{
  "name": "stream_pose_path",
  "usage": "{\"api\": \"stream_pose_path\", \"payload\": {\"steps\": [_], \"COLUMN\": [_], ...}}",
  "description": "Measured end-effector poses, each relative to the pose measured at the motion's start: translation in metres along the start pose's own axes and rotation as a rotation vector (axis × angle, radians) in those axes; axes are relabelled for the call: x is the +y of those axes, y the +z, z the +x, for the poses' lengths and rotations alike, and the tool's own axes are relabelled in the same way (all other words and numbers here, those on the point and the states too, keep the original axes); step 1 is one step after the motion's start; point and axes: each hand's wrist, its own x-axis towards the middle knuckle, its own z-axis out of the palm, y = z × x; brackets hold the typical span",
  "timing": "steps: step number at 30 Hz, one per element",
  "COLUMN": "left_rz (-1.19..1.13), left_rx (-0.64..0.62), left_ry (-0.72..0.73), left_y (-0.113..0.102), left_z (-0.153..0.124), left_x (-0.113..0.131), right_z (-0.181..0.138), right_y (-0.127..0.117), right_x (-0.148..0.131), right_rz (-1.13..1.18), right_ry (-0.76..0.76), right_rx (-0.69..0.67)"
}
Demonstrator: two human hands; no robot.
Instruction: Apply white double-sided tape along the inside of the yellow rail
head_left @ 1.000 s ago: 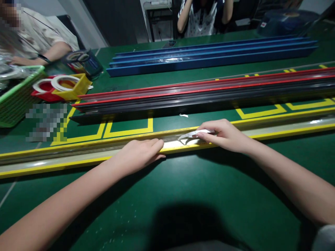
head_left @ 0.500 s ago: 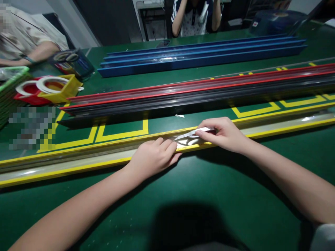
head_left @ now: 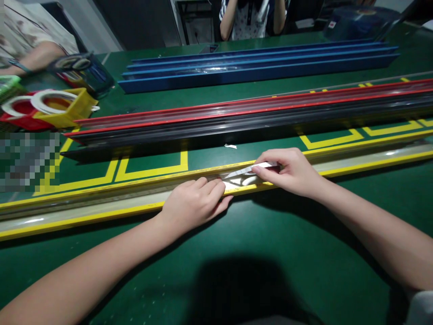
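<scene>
A long yellow-edged rail [head_left: 101,210] wrapped in clear film runs across the green table [head_left: 257,253] in front of me. My left hand [head_left: 194,203] lies on the rail with its fingers curled over the film, pressing it down. Just to its right, my right hand [head_left: 291,171] pinches a white strip of tape or film [head_left: 241,172] that lifts off the rail at a slant towards my left hand.
Behind the rail lie a red and black bundle of long rails [head_left: 257,115] and a blue bundle [head_left: 257,70]. Tape rolls sit in yellow and red bins [head_left: 47,108] at the left. Another person's arm [head_left: 30,56] rests at far left; a second person [head_left: 250,18] stands across the table.
My left hand slid right along the rail towards my right hand and its fingers curled. My right hand kept its pinch on the white strip. The view shifted slightly.
</scene>
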Motion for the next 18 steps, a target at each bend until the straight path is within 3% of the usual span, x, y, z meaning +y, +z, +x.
{"api": "stream_pose_path", "payload": {"steps": [18], "left_rz": [-0.096], "left_rx": [-0.190], "left_ry": [-0.027], "left_y": [-0.0077], "left_z": [0.0060], "left_x": [-0.0010], "right_z": [0.0007], "right_y": [0.0007], "right_x": [0.0007], "right_rz": [-0.027], "right_ry": [0.013], "right_rx": [-0.049]}}
